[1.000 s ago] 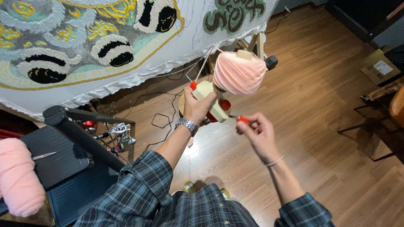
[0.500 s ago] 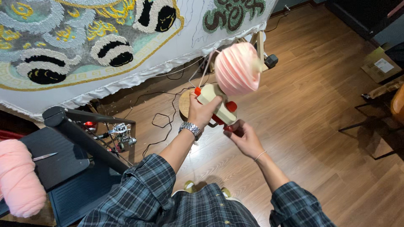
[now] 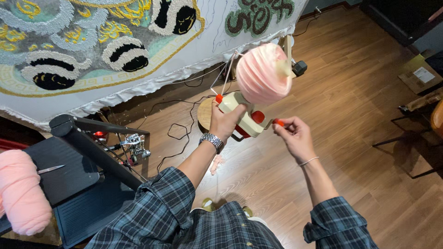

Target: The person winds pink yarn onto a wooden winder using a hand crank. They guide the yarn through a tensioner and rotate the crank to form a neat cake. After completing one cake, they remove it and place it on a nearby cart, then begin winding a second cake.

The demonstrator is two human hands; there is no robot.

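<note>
Above the wooden floor point(image 3: 360, 106), hands hold a yarn winder point(image 3: 249, 115).

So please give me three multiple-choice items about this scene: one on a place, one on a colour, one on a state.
1. Where does the pink yarn skein lie?
A. far left, by the black stand
B. on the wooden floor, right
C. in the right hand

2. What colour is the yarn ball on the winder?
A. green
B. pink
C. black

3. What does the left hand do?
A. hangs free
B. grips the winder body
C. pinches scissors

Answers:
1 A, it sits at the left edge.
2 B, the wound ball is pale pink.
3 B, its fingers wrap the cream body, while the right hand pinches the red crank knob.
</note>
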